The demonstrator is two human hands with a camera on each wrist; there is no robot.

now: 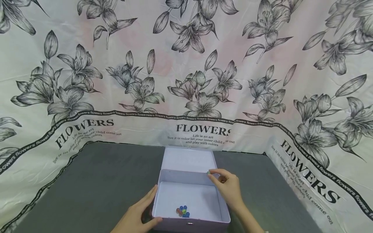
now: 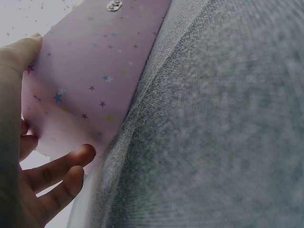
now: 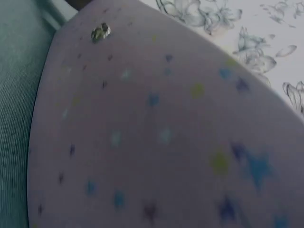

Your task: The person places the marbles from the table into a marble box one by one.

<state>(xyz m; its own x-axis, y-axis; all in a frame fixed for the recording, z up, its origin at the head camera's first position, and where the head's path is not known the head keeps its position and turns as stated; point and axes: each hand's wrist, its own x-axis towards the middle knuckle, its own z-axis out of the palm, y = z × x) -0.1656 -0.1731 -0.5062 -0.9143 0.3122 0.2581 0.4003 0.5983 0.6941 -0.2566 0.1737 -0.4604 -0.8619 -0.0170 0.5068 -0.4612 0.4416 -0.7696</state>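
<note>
A shallow lidded box (image 1: 186,220) stands with its lid (image 1: 189,158) swung back and its pale inside showing. Several glass marbles (image 1: 182,212), blue, reddish and yellow-green, lie together inside near the front wall. My left hand (image 1: 138,210) holds the box's front left corner, thumb at the front rim and fingers along the left side. Over the back right part of the box, my right hand (image 1: 228,186) pinches a small greenish marble (image 1: 208,172) between thumb and forefinger. In the left wrist view, the box's outside (image 2: 90,80) is pinkish purple with small coloured stars.
The box rests on a dark grey cloth-covered table (image 1: 116,181). A white flower-print curtain (image 1: 198,81) hangs behind and along both sides. A metal clasp (image 3: 100,32) sticks out from the box's front in the right wrist view.
</note>
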